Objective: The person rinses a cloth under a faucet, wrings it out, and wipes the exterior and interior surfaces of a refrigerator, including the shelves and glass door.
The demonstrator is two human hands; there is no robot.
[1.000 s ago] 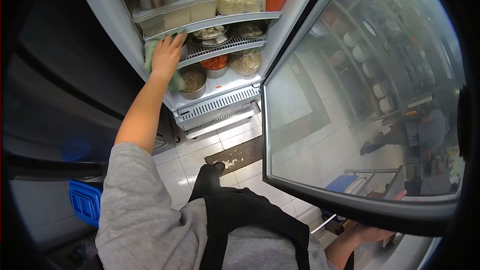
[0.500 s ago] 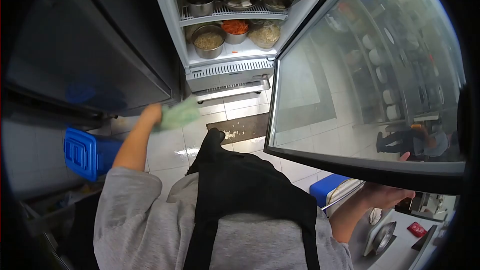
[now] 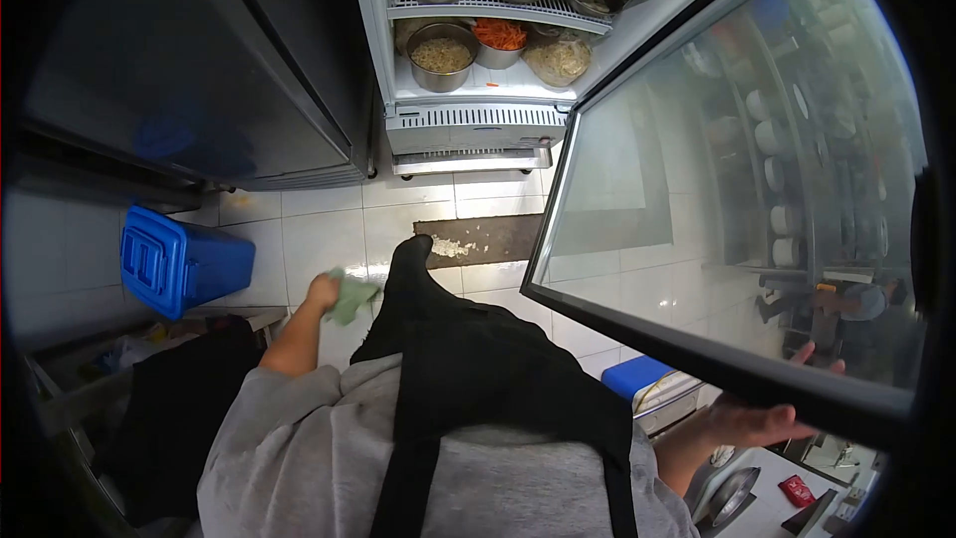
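My left hand point(image 3: 322, 293) is closed around a crumpled green cloth point(image 3: 354, 297), held out over the tiled floor to the left of my body. On the right, my right hand point(image 3: 745, 425) grips the edge of the open glass fridge door point(image 3: 619, 327). Its thumb is on the near side of the black frame and fingertips show past the frame; the rest of the fingers are hidden. Inside the fridge point(image 3: 488, 118), the bottom shelf bears a metal pot of pale shredded food point(image 3: 441, 56), a container of shredded carrot point(image 3: 500, 34) and a clear bag point(image 3: 560, 62).
A dark steel cabinet point(image 3: 189, 70) stands left of the fridge, with a blue lidded bin point(image 3: 199, 264) below it. Pale scraps lie on a brown floor strip point(image 3: 498, 239). A blue-and-white cooler box point(image 3: 637, 376) and a counter with a metal bowl point(image 3: 735, 494) are at right.
My left hand has drawn the cloth back and down, away from the fridge. The door has shifted slightly with my right hand still on it, and the view has tilted.
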